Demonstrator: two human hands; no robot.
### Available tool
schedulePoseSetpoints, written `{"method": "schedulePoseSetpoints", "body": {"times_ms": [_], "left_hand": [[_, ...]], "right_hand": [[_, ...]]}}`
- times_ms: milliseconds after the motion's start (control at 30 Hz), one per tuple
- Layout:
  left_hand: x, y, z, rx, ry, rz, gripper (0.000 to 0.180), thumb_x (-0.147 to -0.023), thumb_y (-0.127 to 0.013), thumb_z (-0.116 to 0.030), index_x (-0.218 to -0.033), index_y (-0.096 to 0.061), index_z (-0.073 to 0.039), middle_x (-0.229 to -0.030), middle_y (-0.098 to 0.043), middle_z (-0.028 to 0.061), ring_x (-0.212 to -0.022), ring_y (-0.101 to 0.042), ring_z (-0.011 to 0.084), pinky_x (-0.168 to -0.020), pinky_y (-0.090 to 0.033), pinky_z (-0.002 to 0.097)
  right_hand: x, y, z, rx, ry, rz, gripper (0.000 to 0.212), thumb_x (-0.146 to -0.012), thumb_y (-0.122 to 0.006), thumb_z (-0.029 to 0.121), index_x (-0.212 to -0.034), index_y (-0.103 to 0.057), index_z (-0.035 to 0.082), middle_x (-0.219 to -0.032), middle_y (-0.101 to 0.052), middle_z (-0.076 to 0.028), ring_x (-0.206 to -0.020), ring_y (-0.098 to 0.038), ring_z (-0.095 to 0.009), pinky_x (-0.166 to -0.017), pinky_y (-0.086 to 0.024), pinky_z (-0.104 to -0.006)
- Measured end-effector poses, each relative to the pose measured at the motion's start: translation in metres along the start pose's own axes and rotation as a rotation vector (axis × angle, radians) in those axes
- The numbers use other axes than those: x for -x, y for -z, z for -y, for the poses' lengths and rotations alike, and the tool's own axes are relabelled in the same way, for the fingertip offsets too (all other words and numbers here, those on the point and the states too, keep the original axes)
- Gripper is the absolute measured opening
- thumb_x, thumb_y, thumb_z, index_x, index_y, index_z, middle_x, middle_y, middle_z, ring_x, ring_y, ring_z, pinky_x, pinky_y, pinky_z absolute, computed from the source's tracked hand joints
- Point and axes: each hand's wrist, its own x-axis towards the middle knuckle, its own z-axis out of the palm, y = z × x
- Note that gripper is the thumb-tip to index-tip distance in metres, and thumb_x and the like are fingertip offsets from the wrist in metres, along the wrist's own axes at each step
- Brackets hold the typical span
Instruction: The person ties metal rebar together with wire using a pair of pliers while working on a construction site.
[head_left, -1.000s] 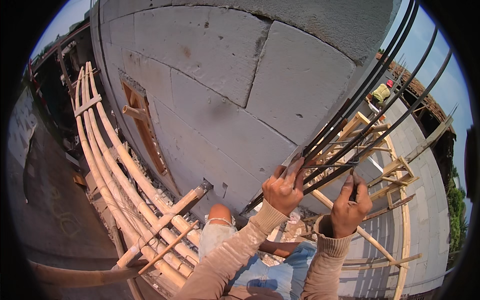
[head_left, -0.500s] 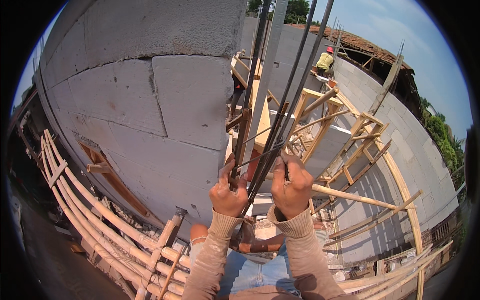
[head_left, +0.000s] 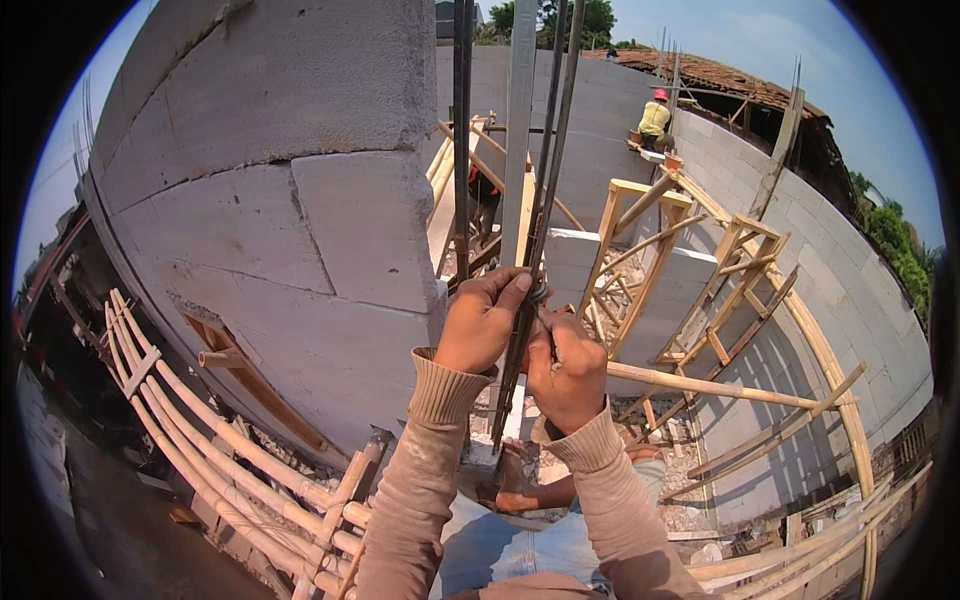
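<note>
1. Far left, bamboo poles [head_left: 240, 445] run curved below the aerated-block wall [head_left: 250, 220]; their lower ends are cut off by the sleeves and picture edge.
2. The wall's visible courses are laid, with a timber window frame [head_left: 283, 415] set in it, seen only obliquely.
3. Just right of the wall, the left hand [head_left: 485, 322] is at the steel reinforcing bars [head_left: 515, 375], thumb and forefinger drawn narrow; whether they pinch a bar or something finer, I cannot tell.
4. The bars stand near-upright between the hands, bare of concrete where visible. A bent steel end [head_left: 540, 293] sits against them; I judge the work there unfinished, as no completed fastening can be made out.
5. The right hand [head_left: 565, 368] is beside the bars, fingers curled tightly; their tips and anything held are hidden.
6. Farther right, a timber frame [head_left: 597, 250] stands apart; beyond it, a co-worker in a red helmet [head_left: 661, 95] is too small to read.
</note>
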Motion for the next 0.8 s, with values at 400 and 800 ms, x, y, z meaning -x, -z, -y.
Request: {"method": "schedulePoseSetpoints", "body": {"times_ms": [400,800], "left_hand": [[-0.004,0.003,0.029,-0.036,-0.039,0.085,0.028,-0.105,-0.057,-0.020,-0.113,-0.067,0.004,-0.097,-0.072,0.0065,-0.087,-0.064,0.0101,-0.080,-0.052,0.0256],[-0.005,0.005,0.026,-0.143,-0.019,-0.043,0.033,-0.099,-0.067,-0.021,-0.116,-0.070,0.007,-0.096,-0.075,0.0100,-0.090,-0.067,0.0115,-0.082,-0.053,0.0261]], "right_hand": [[0.001,0.009,0.001,-0.274,-0.284,0.099,0.014,-0.095,-0.063,0.004,-0.104,-0.068,-0.005,-0.079,-0.067,-0.008,-0.068,-0.060,-0.012,-0.063,-0.047,-0.0288],[-0.029,0.026,0.004,0.197,0.048,0.225,0.012,-0.087,-0.068,0.013,-0.083,-0.064,0.002,-0.075,-0.067,-0.017,-0.063,-0.067,-0.037,-0.059,-0.053,-0.0449]]}}
